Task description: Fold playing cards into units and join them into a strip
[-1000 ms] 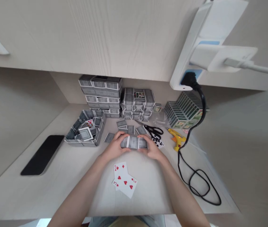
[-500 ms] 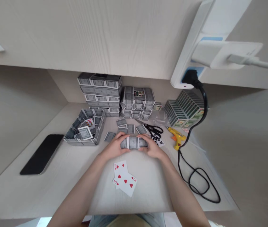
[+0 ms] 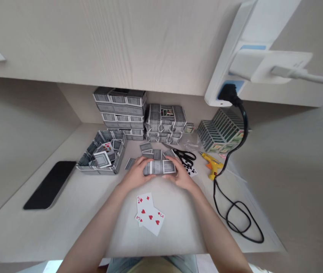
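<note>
Between my two hands is a small long block made of playing cards point(image 3: 158, 167), its grey patterned backs outward with white edges showing. My left hand point(image 3: 137, 174) grips its left end and my right hand point(image 3: 181, 176) its right end, thumbs on the near side, fingers on the far side. Several loose cards point(image 3: 158, 154) lie face down just beyond the block. Nearer to me, a three of hearts point(image 3: 153, 222) overlaps a five of diamonds point(image 3: 145, 199), both face up on the table.
At left stand a tray built of cards point(image 3: 115, 165) with loose cards in it and a black phone point(image 3: 50, 185). Stacked card boxes point(image 3: 124, 110) line the back. On the right lie black scissors point(image 3: 188, 155), a yellow glue gun point(image 3: 213, 163) and a looped black cord point(image 3: 235, 227).
The block has turned slightly and risen a little away from me in my hands; more of a card back shows at its right end. The cards and tools around it stay put.
</note>
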### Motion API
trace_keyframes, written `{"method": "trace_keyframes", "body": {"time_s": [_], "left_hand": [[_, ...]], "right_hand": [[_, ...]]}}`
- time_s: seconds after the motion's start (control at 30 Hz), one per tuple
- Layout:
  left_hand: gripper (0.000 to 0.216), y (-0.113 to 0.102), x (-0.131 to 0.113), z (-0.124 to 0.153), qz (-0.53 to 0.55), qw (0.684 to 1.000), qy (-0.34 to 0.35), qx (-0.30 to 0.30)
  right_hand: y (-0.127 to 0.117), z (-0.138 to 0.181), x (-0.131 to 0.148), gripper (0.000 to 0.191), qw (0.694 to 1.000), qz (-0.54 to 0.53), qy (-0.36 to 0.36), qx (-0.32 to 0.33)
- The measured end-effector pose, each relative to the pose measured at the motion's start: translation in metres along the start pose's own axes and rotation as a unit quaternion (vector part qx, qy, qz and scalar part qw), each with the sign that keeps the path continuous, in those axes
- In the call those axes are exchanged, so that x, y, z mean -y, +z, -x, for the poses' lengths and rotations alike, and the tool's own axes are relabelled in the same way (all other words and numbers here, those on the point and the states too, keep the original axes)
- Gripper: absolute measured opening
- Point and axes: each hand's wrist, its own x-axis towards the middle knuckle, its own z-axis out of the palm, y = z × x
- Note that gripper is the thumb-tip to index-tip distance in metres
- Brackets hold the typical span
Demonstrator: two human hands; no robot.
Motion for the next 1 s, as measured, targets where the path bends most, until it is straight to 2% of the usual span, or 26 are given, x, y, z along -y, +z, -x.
{"method": "trace_keyframes", "body": {"time_s": [0.07, 0.17, 0.3, 0.37, 0.47, 0.53, 0.63, 0.73, 1.0], "left_hand": [[0.051, -0.001, 0.003, 0.0, -0.025, 0.999, -0.014, -0.023], [0.051, -0.002, 0.01, -0.001, -0.052, 0.996, -0.044, -0.057], [0.05, -0.003, 0.016, -0.001, -0.082, 0.99, -0.073, -0.091], [0.05, -0.003, 0.018, -0.002, -0.093, 0.987, -0.08, -0.104], [0.049, -0.003, 0.018, -0.002, -0.098, 0.985, -0.085, -0.117], [0.049, -0.003, 0.017, -0.002, -0.096, 0.985, -0.081, -0.115], [0.049, -0.004, 0.017, -0.002, -0.097, 0.987, -0.069, -0.104], [0.049, -0.005, 0.019, -0.002, -0.105, 0.988, -0.065, -0.093], [0.048, -0.008, 0.019, -0.002, -0.096, 0.987, -0.07, -0.105]], "right_hand": [[0.001, 0.0, -0.003, 0.071, 0.999, 0.028, 0.034, -0.031], [0.003, 0.001, -0.008, 0.062, 0.991, 0.087, 0.079, -0.066], [0.007, 0.001, -0.01, 0.056, 0.983, 0.165, 0.066, -0.046], [0.007, 0.001, -0.008, 0.046, 0.98, 0.186, 0.061, -0.039], [0.008, 0.001, -0.005, 0.039, 0.98, 0.178, 0.062, -0.067], [0.01, 0.002, -0.005, 0.051, 0.979, 0.176, 0.062, -0.08], [0.013, 0.002, -0.008, 0.077, 0.979, 0.187, 0.064, -0.057], [0.014, 0.003, -0.011, 0.073, 0.978, 0.192, 0.065, -0.049], [0.014, 0.002, -0.012, 0.065, 0.967, 0.209, 0.083, -0.121]]}}
